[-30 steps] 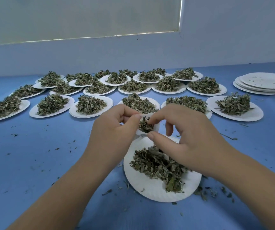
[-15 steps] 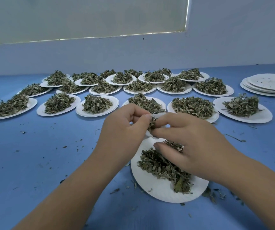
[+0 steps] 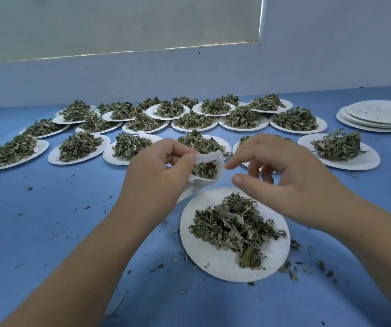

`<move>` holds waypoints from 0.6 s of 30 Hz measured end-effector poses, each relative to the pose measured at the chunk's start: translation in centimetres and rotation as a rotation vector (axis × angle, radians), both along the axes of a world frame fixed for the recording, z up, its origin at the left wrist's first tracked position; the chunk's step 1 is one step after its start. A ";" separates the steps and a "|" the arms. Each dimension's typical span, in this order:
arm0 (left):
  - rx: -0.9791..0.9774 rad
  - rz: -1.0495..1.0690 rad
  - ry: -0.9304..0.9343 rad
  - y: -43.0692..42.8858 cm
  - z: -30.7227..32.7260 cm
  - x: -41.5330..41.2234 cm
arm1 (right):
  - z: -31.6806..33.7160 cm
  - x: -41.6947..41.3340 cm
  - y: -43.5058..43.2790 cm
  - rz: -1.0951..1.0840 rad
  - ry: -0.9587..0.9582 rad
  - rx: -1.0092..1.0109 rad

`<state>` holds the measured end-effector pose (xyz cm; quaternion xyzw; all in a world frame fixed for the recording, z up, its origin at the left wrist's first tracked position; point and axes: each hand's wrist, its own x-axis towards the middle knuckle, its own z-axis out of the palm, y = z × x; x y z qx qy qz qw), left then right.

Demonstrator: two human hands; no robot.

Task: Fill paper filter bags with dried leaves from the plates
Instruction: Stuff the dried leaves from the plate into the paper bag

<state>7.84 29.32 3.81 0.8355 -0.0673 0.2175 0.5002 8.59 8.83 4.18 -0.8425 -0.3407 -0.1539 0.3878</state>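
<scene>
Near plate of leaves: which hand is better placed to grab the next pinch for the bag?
Probably the right hand: it holds nothing and hovers close to the near plate, while the left hand holds the filter bag open.

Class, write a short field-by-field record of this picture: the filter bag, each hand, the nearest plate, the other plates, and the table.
filter bag: white, mouth open, partly filled with dried leaves
left hand: pinches the bag's rim, holding it above the table
right hand: fingers relaxed, holding nothing, just right of the bag
nearest plate: white, bears a leaf pile
other plates: leaf-heaped plates in rows behind; stack of empty plates far right
table: blue, strewn with leaf crumbs
</scene>
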 end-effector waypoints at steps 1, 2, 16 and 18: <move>-0.003 0.006 0.000 0.0 0.0 0.0 | 0.0 0.1 -0.3 -0.002 0.021 -0.047; -0.007 0.011 -0.004 0.1 0.0 0.0 | 0.1 0.1 -0.6 0.003 0.051 -0.123; 0.067 0.026 -0.058 0.0 -0.4 -0.1 | -0.5 -1.0 -0.9 0.168 0.310 -0.657; 0.083 0.023 -0.062 -0.2 -0.5 0.0 | -1.0 -1.2 -0.4 0.170 0.299 -0.688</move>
